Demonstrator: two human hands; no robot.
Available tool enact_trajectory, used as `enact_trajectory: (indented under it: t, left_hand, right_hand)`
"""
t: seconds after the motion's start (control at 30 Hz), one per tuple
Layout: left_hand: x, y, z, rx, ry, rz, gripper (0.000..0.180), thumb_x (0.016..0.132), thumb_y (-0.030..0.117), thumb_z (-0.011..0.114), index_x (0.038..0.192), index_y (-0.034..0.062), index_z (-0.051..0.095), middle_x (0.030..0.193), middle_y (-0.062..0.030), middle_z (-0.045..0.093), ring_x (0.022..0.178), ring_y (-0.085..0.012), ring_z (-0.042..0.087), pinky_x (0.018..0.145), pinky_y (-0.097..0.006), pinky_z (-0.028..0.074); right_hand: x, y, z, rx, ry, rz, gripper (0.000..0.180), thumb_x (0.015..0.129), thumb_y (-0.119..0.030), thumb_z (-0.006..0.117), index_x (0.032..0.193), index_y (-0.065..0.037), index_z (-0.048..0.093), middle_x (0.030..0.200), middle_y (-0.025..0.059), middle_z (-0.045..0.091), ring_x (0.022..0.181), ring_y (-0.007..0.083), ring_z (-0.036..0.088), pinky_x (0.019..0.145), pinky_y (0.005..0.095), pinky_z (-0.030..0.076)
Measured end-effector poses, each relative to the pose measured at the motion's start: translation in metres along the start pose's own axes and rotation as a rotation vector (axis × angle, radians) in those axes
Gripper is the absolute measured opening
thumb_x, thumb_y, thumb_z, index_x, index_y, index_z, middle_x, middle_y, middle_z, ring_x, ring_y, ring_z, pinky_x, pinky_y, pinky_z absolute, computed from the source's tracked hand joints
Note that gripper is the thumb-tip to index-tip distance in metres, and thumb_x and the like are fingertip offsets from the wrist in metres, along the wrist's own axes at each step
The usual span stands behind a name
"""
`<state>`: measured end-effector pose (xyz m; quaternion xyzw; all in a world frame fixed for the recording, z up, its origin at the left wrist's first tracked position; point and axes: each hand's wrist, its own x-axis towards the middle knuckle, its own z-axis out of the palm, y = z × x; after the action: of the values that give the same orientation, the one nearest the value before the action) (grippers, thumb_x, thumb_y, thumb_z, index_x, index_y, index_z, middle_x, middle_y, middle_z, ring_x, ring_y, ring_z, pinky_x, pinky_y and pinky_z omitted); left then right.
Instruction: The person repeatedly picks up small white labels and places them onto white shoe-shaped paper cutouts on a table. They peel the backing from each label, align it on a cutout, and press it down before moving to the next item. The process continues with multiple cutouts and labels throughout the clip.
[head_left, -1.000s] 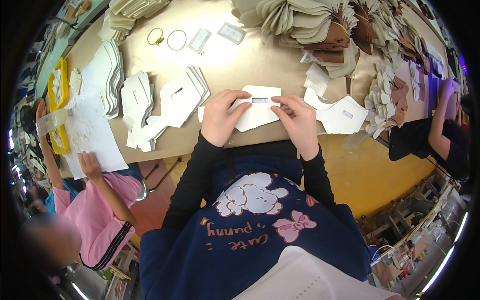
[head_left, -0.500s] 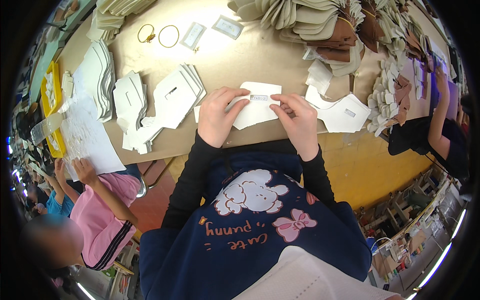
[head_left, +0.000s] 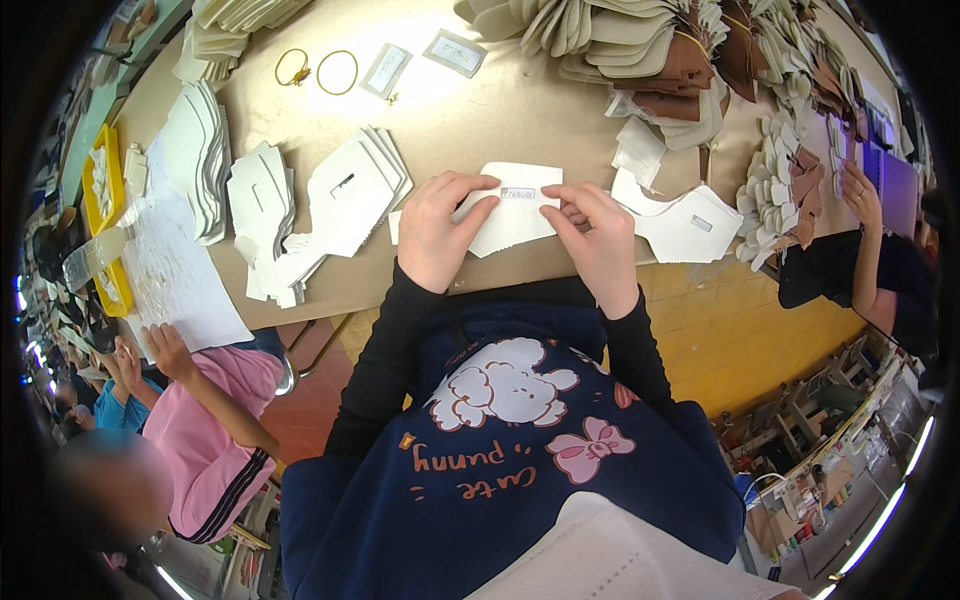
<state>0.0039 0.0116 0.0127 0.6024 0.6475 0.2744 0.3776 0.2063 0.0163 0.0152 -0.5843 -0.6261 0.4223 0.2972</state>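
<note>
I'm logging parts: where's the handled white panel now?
Head view, centre: the white panel is touched by the left hand and right hand, by the near edge of the table.

From my remote seat I see the grey label (head_left: 518,195) now filling the white panel's (head_left: 508,228) window; a far-right co-worker's hand (head_left: 860,195) has swung leftward.

Single wide fisheye view, from the wearer's head, facing down, close above the table (head_left: 450,125)

I have a cut piece (head_left: 512,232) between left hand (head_left: 438,225) and right hand (head_left: 598,225), over the table (head_left: 440,115); stacked pieces (head_left: 352,200) left, another piece (head_left: 685,238) right, packets (head_left: 455,53) beyond, tray (head_left: 114,165) far left.
</note>
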Motion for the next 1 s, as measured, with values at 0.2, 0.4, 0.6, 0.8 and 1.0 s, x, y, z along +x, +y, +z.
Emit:
enact_trajectory:
  t: [0.2, 0.4, 0.6, 0.8, 1.0]
  left_hand:
    - [0.0002, 0.0012, 0.0021, -0.010, 0.008, -0.034, 0.014, 0.086, 0.015, 0.072, 0.098, 0.0080, 0.074, 0.085, -0.0088, 0.066, 0.082, -0.0281, 0.062, 0.073, -0.037, 0.048]
    - [0.0007, 0.0015, 0.0030, -0.015, 0.033, -0.011, 0.017, 0.085, 0.013, 0.073, 0.101, 0.0058, 0.075, 0.080, -0.0066, 0.064, 0.068, -0.0183, 0.051, 0.062, -0.031, 0.041]
    - [-0.0001, 0.0032, 0.0039, -0.006, 0.017, -0.062, 0.013, 0.086, 0.014, 0.072, 0.097, 0.0090, 0.075, 0.087, -0.0077, 0.067, 0.082, -0.0268, 0.063, 0.073, -0.036, 0.049]
    - [-0.0006, 0.0015, 0.0053, 0.002, 0.027, -0.057, 0.013, 0.086, 0.014, 0.072, 0.097, 0.0096, 0.075, 0.087, -0.0074, 0.068, 0.083, -0.0267, 0.063, 0.074, -0.036, 0.049]
    - [-0.0005, 0.0001, 0.0061, 0.002, 0.040, -0.032, 0.014, 0.085, 0.013, 0.073, 0.098, 0.0081, 0.075, 0.085, -0.0067, 0.067, 0.076, -0.0227, 0.058, 0.069, -0.034, 0.046]
  right_hand:
    - [0.0009, -0.0004, -0.0006, -0.005, -0.007, 0.015, 0.019, 0.084, -0.001, 0.075, 0.103, 0.001, 0.073, 0.082, 0.0069, 0.065, 0.066, 0.0117, 0.062, 0.063, 0.0233, 0.051]
    - [0.0007, -0.0003, -0.0007, 0.013, -0.010, 0.012, 0.018, 0.085, -0.002, 0.074, 0.103, 0.001, 0.072, 0.083, 0.0088, 0.064, 0.064, 0.0154, 0.062, 0.062, 0.0267, 0.051]
    - [0.0007, -0.0011, -0.0009, 0.004, -0.016, 0.007, 0.018, 0.085, -0.003, 0.073, 0.103, 0.001, 0.071, 0.083, 0.0098, 0.063, 0.064, 0.0176, 0.063, 0.061, 0.0286, 0.050]
    - [-0.0002, -0.0026, 0.0002, -0.008, -0.015, 0.010, 0.018, 0.086, -0.003, 0.073, 0.103, 0.000, 0.071, 0.084, 0.0096, 0.062, 0.064, 0.0179, 0.063, 0.061, 0.0289, 0.050]
    - [-0.0008, -0.0023, 0.0015, -0.021, -0.011, 0.001, 0.018, 0.086, -0.003, 0.073, 0.104, -0.001, 0.071, 0.083, 0.0096, 0.062, 0.064, 0.0182, 0.062, 0.060, 0.0292, 0.050]
